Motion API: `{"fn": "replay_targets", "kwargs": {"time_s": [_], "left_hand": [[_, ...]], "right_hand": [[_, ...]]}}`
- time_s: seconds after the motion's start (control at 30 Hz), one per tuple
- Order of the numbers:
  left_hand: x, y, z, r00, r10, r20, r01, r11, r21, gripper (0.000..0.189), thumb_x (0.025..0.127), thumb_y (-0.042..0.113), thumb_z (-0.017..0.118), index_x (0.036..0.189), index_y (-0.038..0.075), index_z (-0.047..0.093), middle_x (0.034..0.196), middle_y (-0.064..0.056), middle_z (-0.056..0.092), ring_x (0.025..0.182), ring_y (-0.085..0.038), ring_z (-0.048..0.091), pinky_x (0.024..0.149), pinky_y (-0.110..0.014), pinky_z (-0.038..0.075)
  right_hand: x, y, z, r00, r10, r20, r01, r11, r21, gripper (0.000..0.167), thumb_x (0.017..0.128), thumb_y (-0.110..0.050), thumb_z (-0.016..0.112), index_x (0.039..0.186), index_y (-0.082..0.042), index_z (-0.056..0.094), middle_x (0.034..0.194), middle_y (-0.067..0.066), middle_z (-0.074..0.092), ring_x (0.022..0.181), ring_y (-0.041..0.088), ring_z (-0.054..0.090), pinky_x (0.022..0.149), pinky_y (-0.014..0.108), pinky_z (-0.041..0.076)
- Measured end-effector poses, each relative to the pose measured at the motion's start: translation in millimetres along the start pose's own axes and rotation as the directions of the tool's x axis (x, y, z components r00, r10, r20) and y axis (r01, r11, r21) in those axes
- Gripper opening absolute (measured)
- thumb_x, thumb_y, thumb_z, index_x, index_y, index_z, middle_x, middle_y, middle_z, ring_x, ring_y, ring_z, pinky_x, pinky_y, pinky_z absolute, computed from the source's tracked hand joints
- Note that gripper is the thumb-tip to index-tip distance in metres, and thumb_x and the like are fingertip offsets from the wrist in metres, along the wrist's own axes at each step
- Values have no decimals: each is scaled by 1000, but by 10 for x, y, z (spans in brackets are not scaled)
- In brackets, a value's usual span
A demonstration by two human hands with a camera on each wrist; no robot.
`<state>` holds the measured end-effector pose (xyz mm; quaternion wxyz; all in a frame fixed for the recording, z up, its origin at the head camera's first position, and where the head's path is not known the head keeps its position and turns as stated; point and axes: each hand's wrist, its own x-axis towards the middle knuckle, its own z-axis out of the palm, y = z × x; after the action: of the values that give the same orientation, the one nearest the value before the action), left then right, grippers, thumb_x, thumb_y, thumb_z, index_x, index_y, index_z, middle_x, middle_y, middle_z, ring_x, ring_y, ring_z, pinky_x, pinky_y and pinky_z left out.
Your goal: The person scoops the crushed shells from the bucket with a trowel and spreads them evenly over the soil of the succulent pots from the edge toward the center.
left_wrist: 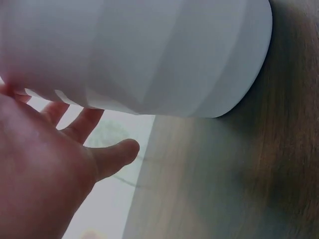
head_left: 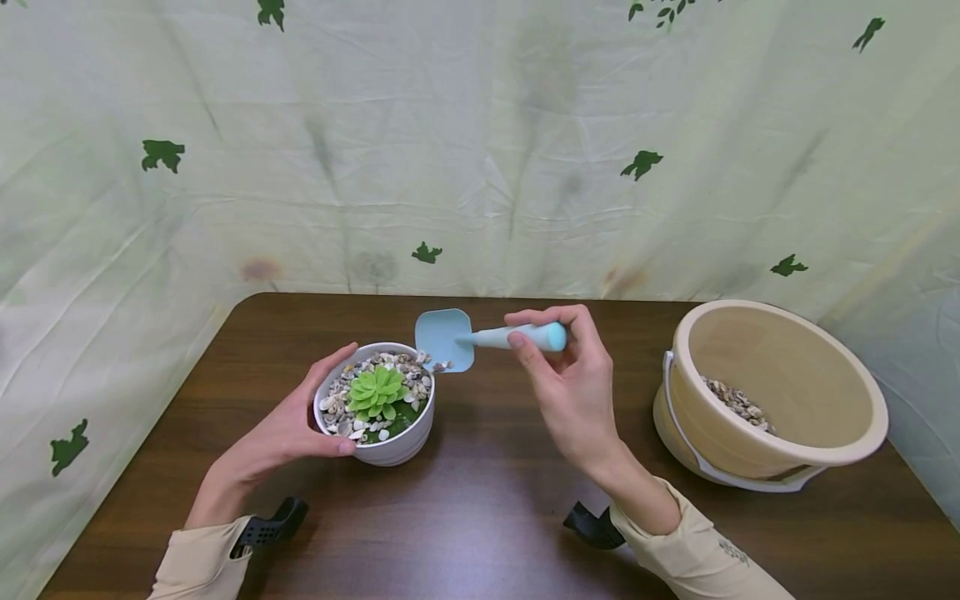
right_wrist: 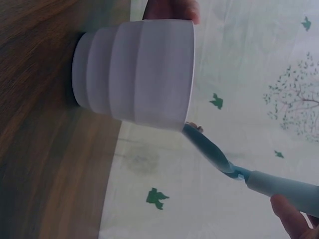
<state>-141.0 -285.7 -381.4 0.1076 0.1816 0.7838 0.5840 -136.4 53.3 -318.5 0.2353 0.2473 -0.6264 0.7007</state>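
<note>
A white ribbed flower pot (head_left: 393, 451) stands on the table with a green succulent (head_left: 377, 392) and small pebbles (head_left: 339, 392) in it. My left hand (head_left: 300, 425) holds the pot from the left, thumb at the near rim and fingers round the far side. In my right hand (head_left: 573, 392) is the handle of a light blue hand shovel (head_left: 444, 337), pinched between thumb and fingers. Its blade tilts down to the pot's right rim, with a few pebbles along its lower edge. The right wrist view shows the blade tip (right_wrist: 199, 141) at the rim.
A beige bucket (head_left: 780, 454) with a pale handle stands at the right of the brown table (head_left: 480, 517), with pebbles (head_left: 738, 406) in its bottom. A pale curtain (head_left: 480, 167) with green leaf shapes hangs behind the table and along its sides.
</note>
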Motion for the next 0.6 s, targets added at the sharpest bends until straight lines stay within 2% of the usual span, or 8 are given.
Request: {"fn": "replay_targets", "kwargs": {"time_s": [0.07, 0.2, 0.3, 0.4, 0.6], "left_hand": [[-5, 0, -4, 1000, -2, 23, 2, 999, -36, 106, 74, 1, 79, 157, 26, 19, 152, -9, 24, 126, -24, 38, 92, -24, 41], [-8, -9, -3, 998, 11, 67, 0, 986, -164, 103, 77, -5, 73, 158, 24, 16, 153, -12, 18, 125, -21, 43, 91, -29, 47], [-5, -15, 2, 997, 21, 69, -7, 980, -200, 103, 77, -7, 72, 158, 21, 15, 152, -13, 19, 123, -20, 46, 88, -31, 49], [-2, -18, 3, 999, 23, 48, -14, 986, -165, 103, 76, -7, 73, 158, 21, 17, 151, -11, 23, 122, -21, 46, 88, -29, 49], [5, -10, 11, 1000, 9, 2, -9, 1000, -23, 103, 73, 0, 78, 156, 26, 24, 151, -7, 27, 127, -26, 37, 92, -25, 41]], "right_hand": [[-2, 0, 3, 1000, 1, 0, -1, 1000, -1, 24, 89, 6, 67, 106, 5, 49, 110, 13, 68, 90, 28, 65, 77, 28, 53], [-10, -5, 3, 1000, 7, -3, -7, 1000, -2, 24, 89, 6, 67, 106, 5, 49, 109, 14, 68, 90, 28, 65, 77, 28, 53], [-15, -3, -3, 1000, 10, -6, -10, 1000, 2, 24, 89, 7, 67, 106, 5, 49, 109, 15, 68, 91, 28, 65, 77, 28, 53], [-17, 4, -8, 1000, 11, -7, -11, 1000, 4, 24, 89, 7, 67, 106, 5, 49, 108, 15, 68, 91, 29, 65, 76, 27, 53], [-17, 10, -3, 1000, 9, -4, -9, 1000, 6, 24, 89, 7, 67, 106, 5, 49, 109, 15, 68, 92, 29, 64, 77, 29, 53]]}}
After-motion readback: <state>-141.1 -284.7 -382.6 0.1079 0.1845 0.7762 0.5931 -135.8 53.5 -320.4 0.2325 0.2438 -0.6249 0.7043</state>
